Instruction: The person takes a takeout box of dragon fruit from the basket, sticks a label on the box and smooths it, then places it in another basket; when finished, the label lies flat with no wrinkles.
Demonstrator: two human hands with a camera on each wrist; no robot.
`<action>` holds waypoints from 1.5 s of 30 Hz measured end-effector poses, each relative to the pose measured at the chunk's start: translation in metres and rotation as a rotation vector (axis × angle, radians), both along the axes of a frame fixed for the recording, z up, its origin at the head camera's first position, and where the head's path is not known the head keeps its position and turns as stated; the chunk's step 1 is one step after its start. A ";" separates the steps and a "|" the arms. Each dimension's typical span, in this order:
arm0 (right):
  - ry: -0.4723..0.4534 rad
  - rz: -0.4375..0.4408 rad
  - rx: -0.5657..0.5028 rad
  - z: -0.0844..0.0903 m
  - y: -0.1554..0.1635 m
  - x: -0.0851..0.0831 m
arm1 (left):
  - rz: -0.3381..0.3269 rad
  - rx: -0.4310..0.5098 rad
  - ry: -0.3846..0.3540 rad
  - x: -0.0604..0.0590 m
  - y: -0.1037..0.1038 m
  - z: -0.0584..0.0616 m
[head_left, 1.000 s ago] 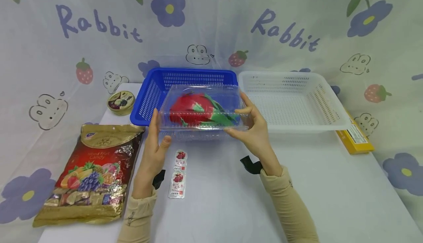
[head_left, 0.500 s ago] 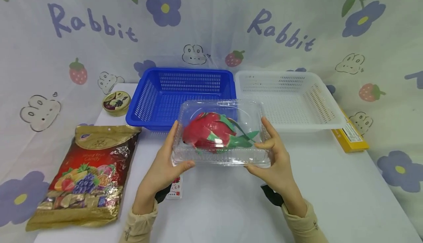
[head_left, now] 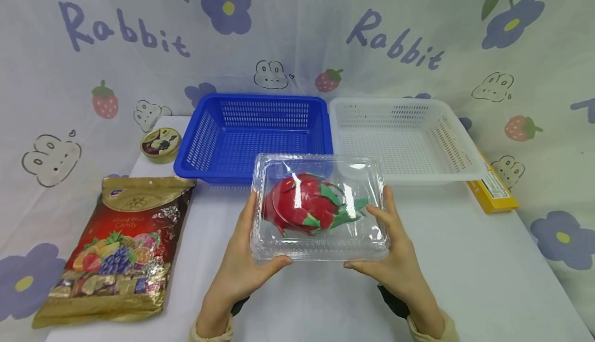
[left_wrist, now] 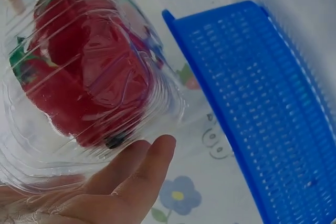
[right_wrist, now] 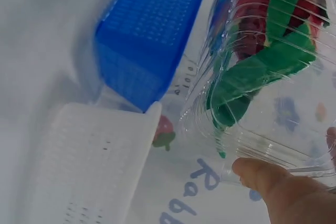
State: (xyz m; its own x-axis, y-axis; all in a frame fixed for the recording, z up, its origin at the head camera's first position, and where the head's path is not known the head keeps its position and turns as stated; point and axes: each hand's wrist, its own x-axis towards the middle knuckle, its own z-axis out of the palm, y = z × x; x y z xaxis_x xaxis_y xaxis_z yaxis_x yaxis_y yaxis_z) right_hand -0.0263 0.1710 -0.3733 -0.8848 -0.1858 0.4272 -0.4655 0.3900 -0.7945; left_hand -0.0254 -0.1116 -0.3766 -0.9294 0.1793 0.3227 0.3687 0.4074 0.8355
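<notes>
Clamshell box with the dragon fruit is out of the blue basket and has come toward you, held above the table. Your left hand and right hand clasp its ends, thumbs under the near edge, palms facing in.

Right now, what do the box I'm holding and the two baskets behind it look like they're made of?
The box looks like thin clear plastic, glossy: you see the red fruit through it, with ribbed walls. The blue basket and white basket look like rigid moulded plastic, matte to slightly shiny, with slotted walls.
</notes>
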 end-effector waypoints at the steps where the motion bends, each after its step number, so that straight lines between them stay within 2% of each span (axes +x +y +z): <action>1: -0.008 -0.003 0.007 -0.002 0.001 0.001 | 0.007 -0.006 0.000 0.002 0.001 -0.001; 8: -0.131 -0.046 -0.046 -0.013 0.002 0.010 | 0.051 -0.064 -0.004 0.014 0.010 -0.010; 14: -0.205 -0.107 -0.078 -0.023 -0.001 0.017 | 0.074 -0.091 -0.036 0.023 0.015 -0.019; 19: -0.241 -0.157 -0.066 -0.031 -0.004 0.019 | 0.078 -0.105 -0.106 0.022 0.016 -0.026; 25: -0.236 -0.156 -0.044 -0.042 -0.003 0.018 | 0.082 -0.084 -0.220 0.022 0.018 -0.033; 32: -0.314 -0.160 -0.027 -0.048 -0.004 0.018 | 0.103 -0.129 -0.278 0.023 0.017 -0.039; 40: -0.320 -0.153 0.062 -0.057 -0.006 0.017 | 0.096 -0.215 -0.349 0.019 0.013 -0.047; 45: -0.285 -0.154 0.153 -0.062 -0.006 0.017 | 0.087 -0.269 -0.350 0.019 0.010 -0.051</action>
State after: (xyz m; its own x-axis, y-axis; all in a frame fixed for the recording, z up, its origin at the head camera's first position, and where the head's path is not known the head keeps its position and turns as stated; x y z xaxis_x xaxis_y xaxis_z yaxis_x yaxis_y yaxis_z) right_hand -0.0095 0.1645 -0.4355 -0.9871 -0.0835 0.1368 -0.1600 0.5630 -0.8108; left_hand -0.0059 -0.1018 -0.4272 -0.9896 0.1303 -0.0610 0.0376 0.6438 0.7642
